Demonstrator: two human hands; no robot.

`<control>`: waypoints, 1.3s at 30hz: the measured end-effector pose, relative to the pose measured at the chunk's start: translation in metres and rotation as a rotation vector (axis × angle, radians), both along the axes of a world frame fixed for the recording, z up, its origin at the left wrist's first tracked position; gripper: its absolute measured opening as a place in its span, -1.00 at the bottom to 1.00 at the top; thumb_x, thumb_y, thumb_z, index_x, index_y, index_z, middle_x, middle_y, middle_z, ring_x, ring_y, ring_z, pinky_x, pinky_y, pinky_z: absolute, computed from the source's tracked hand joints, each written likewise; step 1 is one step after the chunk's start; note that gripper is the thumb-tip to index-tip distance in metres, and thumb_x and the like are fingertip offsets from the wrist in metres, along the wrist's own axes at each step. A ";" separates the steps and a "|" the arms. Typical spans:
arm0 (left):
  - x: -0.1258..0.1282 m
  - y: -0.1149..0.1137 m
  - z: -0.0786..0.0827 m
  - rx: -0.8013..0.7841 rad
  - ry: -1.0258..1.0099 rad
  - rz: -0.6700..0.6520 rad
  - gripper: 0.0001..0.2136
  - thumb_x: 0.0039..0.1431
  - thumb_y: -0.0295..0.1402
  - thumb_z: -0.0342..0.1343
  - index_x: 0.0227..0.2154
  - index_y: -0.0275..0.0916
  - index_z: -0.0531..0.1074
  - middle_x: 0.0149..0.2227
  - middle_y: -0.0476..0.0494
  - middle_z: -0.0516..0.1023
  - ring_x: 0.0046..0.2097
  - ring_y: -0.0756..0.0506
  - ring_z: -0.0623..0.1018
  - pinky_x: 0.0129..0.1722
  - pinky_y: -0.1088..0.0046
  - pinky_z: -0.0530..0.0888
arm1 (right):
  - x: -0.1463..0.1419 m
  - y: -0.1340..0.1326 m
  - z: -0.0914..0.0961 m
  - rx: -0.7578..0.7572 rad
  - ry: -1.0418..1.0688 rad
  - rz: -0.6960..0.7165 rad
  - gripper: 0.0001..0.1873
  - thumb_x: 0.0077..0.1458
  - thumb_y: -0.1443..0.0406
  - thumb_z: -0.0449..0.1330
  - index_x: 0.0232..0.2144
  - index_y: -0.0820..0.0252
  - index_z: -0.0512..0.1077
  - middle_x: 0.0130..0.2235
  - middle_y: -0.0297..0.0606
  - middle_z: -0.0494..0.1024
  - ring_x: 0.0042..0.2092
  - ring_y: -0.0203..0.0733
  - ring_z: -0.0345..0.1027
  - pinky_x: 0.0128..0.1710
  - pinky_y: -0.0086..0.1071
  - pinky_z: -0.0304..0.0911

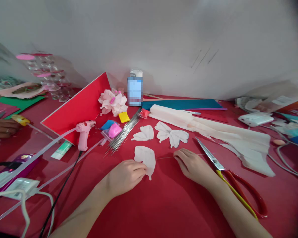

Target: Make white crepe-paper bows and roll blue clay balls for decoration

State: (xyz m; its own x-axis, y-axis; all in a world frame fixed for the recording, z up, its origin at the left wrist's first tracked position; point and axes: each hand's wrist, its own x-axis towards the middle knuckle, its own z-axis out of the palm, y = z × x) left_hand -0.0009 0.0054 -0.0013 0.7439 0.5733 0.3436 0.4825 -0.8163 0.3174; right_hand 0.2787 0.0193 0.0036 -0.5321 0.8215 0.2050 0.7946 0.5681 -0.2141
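Pinching paper petal [145, 159] in left fingers [139, 169]

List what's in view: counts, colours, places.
Tablecloth: 1, red, under everything
Board: 1, red, back left
Card: 1, teal, back right
Glue gun: 1, pink, left of centre
Paper flower: 1, pale pink, back centre
Wire bundle: 1, silver, centre
Crepe paper: 1 strip, white, right
Scissors: 1, red and yellow handles, right
Cut paper pieces: 3, white, centre
Co-worker's hand: 1, far left
Left hand: 1, holding one piece
Right hand: 1, at a thin strand
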 end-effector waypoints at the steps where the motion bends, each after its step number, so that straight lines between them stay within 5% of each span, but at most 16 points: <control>1: 0.000 0.000 0.000 0.005 0.006 0.000 -0.78 0.20 -0.56 -0.04 -0.31 -0.24 0.50 -0.23 -0.03 0.59 -0.24 -0.01 0.56 -0.22 0.46 0.50 | 0.000 0.000 0.000 -0.004 -0.004 -0.002 -0.81 0.23 0.41 -0.09 -0.31 0.21 0.33 -0.35 -0.18 0.45 -0.33 -0.16 0.34 -0.33 -0.31 0.27; 39: -0.002 0.001 -0.004 0.004 0.016 -0.027 -0.79 0.20 -0.59 -0.07 -0.30 -0.30 0.47 -0.20 -0.09 0.57 -0.20 -0.02 0.56 -0.14 0.46 0.52 | 0.001 0.000 -0.002 -0.025 0.016 0.006 -0.82 0.22 0.40 -0.07 -0.29 0.20 0.33 -0.31 -0.18 0.46 -0.31 -0.17 0.35 -0.32 -0.33 0.26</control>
State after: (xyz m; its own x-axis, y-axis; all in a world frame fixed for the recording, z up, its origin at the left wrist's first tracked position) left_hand -0.0033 0.0062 -0.0048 0.7644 0.5519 0.3335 0.4656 -0.8302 0.3066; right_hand 0.2792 0.0192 0.0015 -0.5335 0.8235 0.1931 0.7877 0.5669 -0.2412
